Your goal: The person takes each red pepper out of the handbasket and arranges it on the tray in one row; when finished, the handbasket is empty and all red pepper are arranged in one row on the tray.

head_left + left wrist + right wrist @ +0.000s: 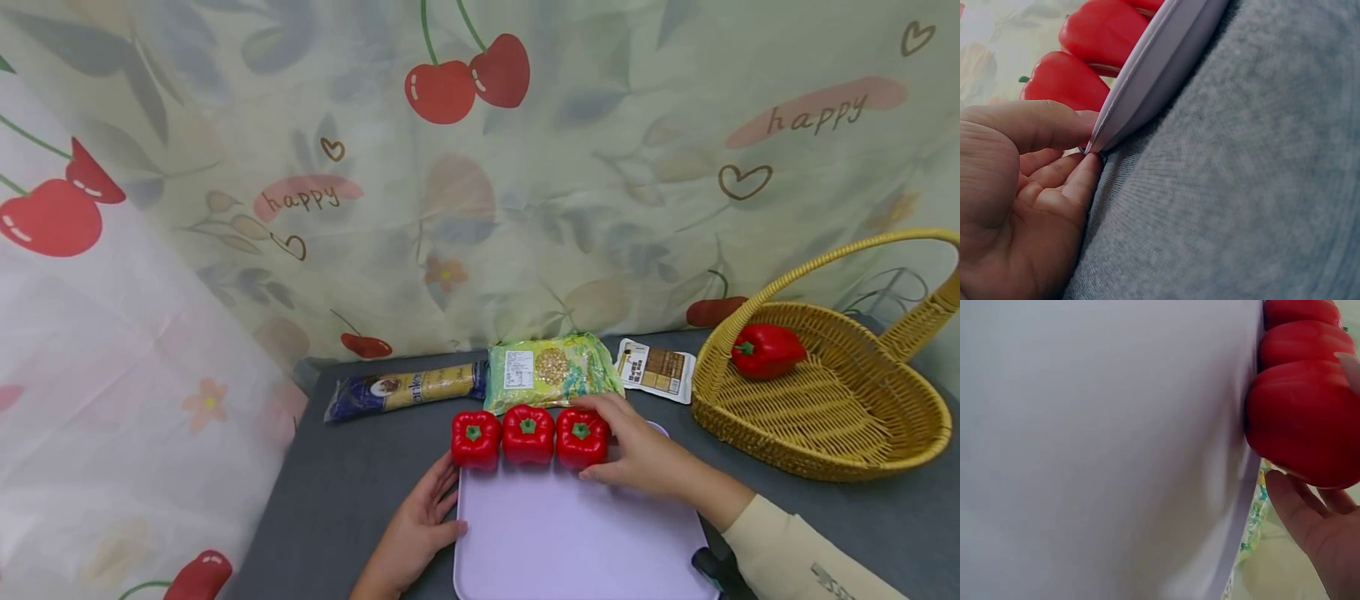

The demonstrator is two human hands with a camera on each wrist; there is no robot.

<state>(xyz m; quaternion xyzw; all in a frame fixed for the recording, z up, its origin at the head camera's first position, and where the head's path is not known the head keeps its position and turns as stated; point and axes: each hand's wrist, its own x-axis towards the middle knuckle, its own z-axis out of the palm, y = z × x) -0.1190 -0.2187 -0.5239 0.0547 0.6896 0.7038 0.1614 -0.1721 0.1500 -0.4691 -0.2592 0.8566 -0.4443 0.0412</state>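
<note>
Three red bell peppers stand in a row along the far edge of a lilac tray (577,533), green stems up. At the tray's left side is my left hand (420,517), its thumb and fingers pinching the rim (1141,69) in the left wrist view. The left pepper (476,440) is just beyond its fingertips; the middle pepper (528,435) stands between the others. My right hand (637,446) curves round the right pepper (582,438), thumb on the near side and fingers on the far side. In the right wrist view this pepper (1304,425) sits against the tray's rim.
Behind the tray lie a blue-and-yellow packet (408,390), a green bag (553,372) and a small white-and-brown pouch (656,370). A wicker basket (825,442) with a tall handle stands at right, holding another red bell pepper (767,350). Patterned cloth (525,250) hangs behind.
</note>
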